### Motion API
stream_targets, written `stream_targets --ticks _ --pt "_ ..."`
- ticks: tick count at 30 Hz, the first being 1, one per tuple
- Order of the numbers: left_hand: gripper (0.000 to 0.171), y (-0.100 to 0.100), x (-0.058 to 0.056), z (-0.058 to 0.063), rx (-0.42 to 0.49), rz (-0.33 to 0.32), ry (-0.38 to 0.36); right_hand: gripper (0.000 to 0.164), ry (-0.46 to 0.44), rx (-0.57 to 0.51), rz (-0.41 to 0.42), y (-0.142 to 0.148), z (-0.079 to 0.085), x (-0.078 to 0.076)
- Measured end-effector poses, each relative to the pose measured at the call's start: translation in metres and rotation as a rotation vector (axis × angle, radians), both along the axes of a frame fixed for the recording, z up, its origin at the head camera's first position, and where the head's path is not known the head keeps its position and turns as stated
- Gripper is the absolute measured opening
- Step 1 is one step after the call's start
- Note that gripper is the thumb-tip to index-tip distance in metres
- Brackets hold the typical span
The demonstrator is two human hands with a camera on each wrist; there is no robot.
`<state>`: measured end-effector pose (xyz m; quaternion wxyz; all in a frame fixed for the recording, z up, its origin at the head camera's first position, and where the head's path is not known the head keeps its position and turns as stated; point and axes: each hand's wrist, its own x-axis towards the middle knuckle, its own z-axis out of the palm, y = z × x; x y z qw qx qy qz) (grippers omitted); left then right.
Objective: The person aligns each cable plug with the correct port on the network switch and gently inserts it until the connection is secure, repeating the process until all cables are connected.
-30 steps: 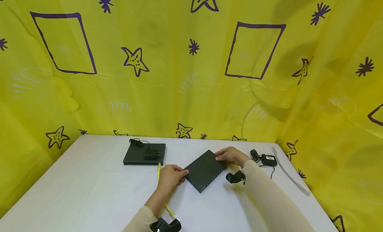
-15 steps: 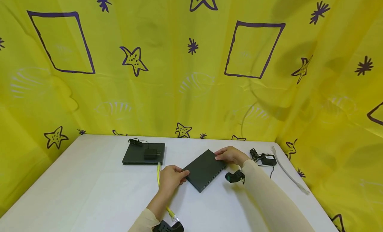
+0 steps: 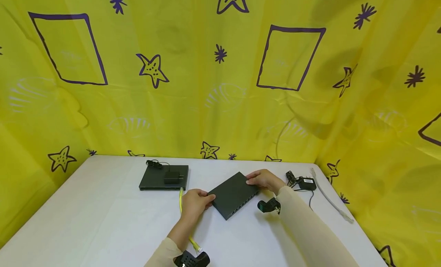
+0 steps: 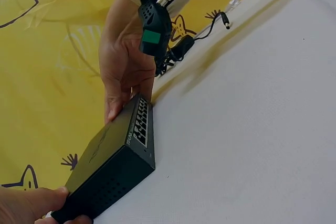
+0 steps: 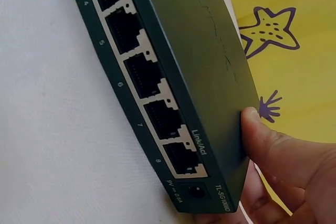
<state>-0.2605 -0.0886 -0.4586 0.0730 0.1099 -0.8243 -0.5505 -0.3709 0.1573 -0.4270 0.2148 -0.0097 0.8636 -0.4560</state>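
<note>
— What is cut off?
— The port row [image 5: 143, 75], by the right-wrist view's top edge; the left hand [image 4: 29, 204], at lower left of the left-wrist view.
— And the black switch [image 3: 231, 196]?
— Lower centre, head view: left corner pinched by the left hand, upper-right edge by the right hand [image 3: 266, 179].

"What lies under the grip?"
"A white, flat-topped table [image 3: 103, 221]."
"Left of the left hand [image 3: 193, 204]?"
"A flat, black, rectangular box [image 3: 153, 179], farther back; a thin yellow cable [image 3: 180, 201] runs from it under that hand."
"Right of the right hand [image 3: 266, 179]?"
"A black, blocky power adapter [image 3: 307, 184] with bundled cord [image 3: 291, 178], then a pale grey cable [image 3: 328, 200]."
</note>
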Motion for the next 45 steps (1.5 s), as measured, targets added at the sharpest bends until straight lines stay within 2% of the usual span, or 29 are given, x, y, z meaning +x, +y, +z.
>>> stream_targets --ticks 12,23,34,39,45 --pt "0.029 -0.002 -0.01 -0.004 0.067 0.041 0.008 0.034 0.035 -0.033 -0.067 -0.001 -0.006 0.007" --pt "0.035 -0.003 -0.014 -0.002 0.122 0.088 0.005 0.036 0.054 -0.077 -0.097 -0.003 -0.005 0.014" --pt "0.032 -0.002 -0.017 -0.004 0.114 0.088 -0.01 0.038 0.05 -0.093 -0.131 -0.002 -0.006 0.02" --pt "0.036 -0.001 -0.018 -0.004 0.111 0.064 -0.01 0.038 0.067 -0.1 -0.133 -0.003 -0.007 0.023" --pt "0.038 0.0 -0.019 -0.003 0.141 0.073 -0.016 0.036 0.037 -0.124 -0.176 -0.003 -0.009 0.022"
